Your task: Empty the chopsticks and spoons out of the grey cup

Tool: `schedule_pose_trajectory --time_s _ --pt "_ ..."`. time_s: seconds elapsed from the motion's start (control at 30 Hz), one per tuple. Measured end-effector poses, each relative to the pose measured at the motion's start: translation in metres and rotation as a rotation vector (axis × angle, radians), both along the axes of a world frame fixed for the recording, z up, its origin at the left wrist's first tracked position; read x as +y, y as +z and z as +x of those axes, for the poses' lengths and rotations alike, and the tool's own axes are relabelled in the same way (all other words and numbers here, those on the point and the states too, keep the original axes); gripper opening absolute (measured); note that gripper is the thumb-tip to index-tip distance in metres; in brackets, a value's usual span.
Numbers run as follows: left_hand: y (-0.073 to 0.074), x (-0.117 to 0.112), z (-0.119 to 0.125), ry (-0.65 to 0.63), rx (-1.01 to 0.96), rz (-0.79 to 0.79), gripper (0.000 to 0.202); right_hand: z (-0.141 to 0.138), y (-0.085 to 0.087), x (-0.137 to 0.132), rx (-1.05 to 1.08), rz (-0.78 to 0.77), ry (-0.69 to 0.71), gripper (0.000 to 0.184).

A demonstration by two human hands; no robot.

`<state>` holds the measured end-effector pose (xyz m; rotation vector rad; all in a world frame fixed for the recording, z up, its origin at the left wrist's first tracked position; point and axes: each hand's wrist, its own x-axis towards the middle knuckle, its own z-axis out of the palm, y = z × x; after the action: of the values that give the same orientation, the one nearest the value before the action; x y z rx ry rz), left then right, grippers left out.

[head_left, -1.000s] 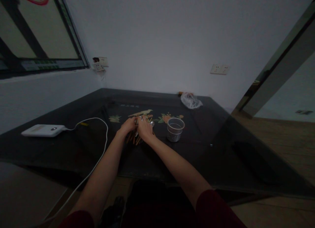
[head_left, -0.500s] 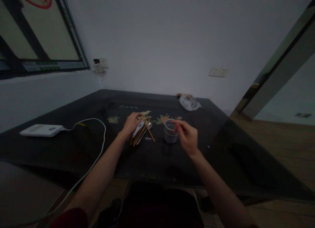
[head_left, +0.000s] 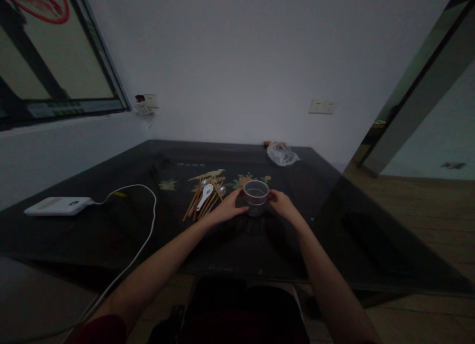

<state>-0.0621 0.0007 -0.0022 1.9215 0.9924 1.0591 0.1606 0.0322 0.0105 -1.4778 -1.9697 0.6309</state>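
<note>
A grey, cup-shaped utensil holder (head_left: pixel 256 199) stands upright on the dark table. From its left side my left hand (head_left: pixel 233 205) grips it, thumb toward the front. My right hand (head_left: pixel 281 203) holds the opposite side near the rim, its fingertips partly hidden behind the wall. To the left of the holder lies a loose pile of wooden chopsticks (head_left: pixel 190 207). A white spoon (head_left: pixel 205 197) with a blue mark rests on top of them. Round metal spoon bowls (head_left: pixel 222 190) show at the pile's far end.
A crumpled clear plastic bag (head_left: pixel 282 154) lies by the back wall. At the left is a white power bank (head_left: pixel 57 206) with a white cable (head_left: pixel 154 210) trailing off the near edge. Something dark and flat (head_left: pixel 374 242) lies at the right. The table's front edge runs before my lap.
My left hand has left the pile of chopsticks and spoons and moved right onto the holder. My right hand has gone from above the holder's rim to its right side.
</note>
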Motion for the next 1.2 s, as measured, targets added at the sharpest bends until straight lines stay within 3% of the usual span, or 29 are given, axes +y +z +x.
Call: schedule_pose_trajectory --time_s 0.33,0.57,0.83,0.93,1.03,1.2 --pt "-0.001 -0.004 0.013 0.108 -0.038 -0.032 0.064 -0.005 0.001 -0.009 0.118 -0.184 0.138 0.035" --pt "-0.007 0.001 0.012 0.120 -0.055 -0.080 0.069 -0.007 0.000 -0.009 0.160 -0.140 0.093 0.032" --pt "-0.009 0.001 0.012 0.164 -0.003 -0.012 0.075 -0.009 0.001 -0.010 0.149 -0.089 0.083 0.028" --pt "0.003 -0.001 0.009 0.186 -0.006 0.018 0.068 -0.010 0.003 -0.010 0.252 -0.078 0.103 0.023" --pt "0.024 -0.003 -0.003 0.249 -0.033 0.050 0.065 -0.010 0.006 -0.011 0.383 -0.035 0.103 0.020" --pt "0.061 -0.003 -0.047 0.429 -0.087 0.124 0.062 -0.012 0.008 -0.012 0.422 0.007 0.074 0.017"
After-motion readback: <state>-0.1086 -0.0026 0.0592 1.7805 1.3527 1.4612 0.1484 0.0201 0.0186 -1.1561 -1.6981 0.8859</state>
